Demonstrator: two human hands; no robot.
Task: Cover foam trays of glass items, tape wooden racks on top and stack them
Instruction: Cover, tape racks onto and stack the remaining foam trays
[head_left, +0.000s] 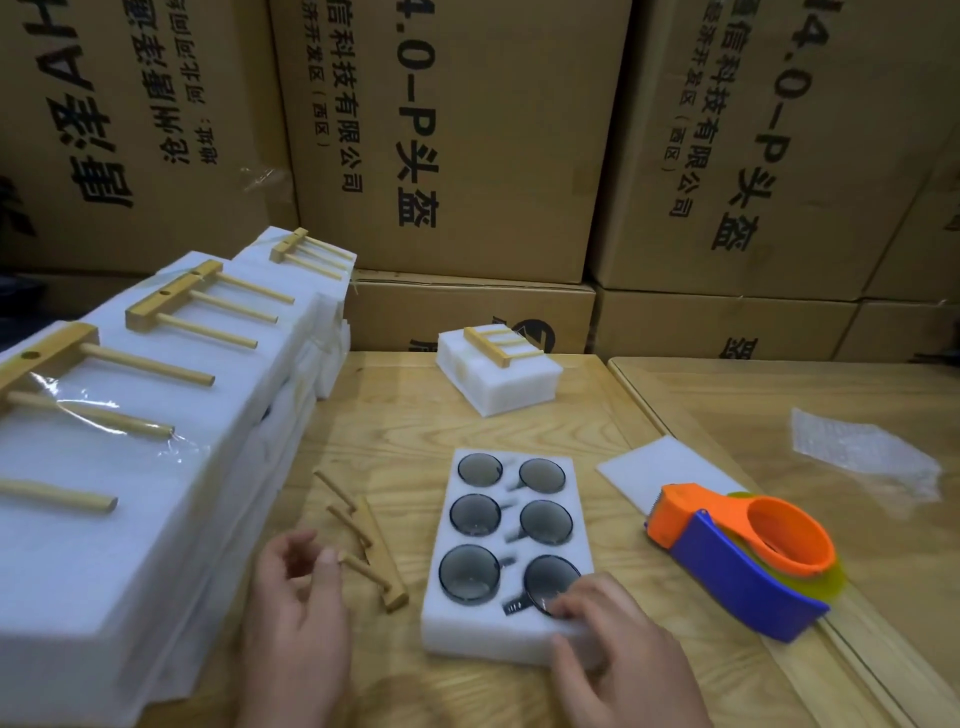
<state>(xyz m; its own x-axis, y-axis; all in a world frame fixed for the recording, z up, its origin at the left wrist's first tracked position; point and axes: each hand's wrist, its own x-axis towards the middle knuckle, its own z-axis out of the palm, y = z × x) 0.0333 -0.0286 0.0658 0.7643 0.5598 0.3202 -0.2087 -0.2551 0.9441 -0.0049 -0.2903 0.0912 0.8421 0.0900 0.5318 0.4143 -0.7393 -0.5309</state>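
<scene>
The right hand rests on the near right corner of the tray, fingers spread, touching foam and the nearest cup; it grips nothing. The left hand is loosely curled, thumb touching a peg of the loose rack, not clamped. The tray lies uncovered mid-table, long axis running away from the person, holding six cups in two columns. The rack's bar runs likewise, three pegs pointing left.

In front of me an uncovered white foam tray lies flat, six round dark glass cups in two columns. A loose wooden rack lies just left of it. Covered trays topped with taped racks stack farther left.
</scene>
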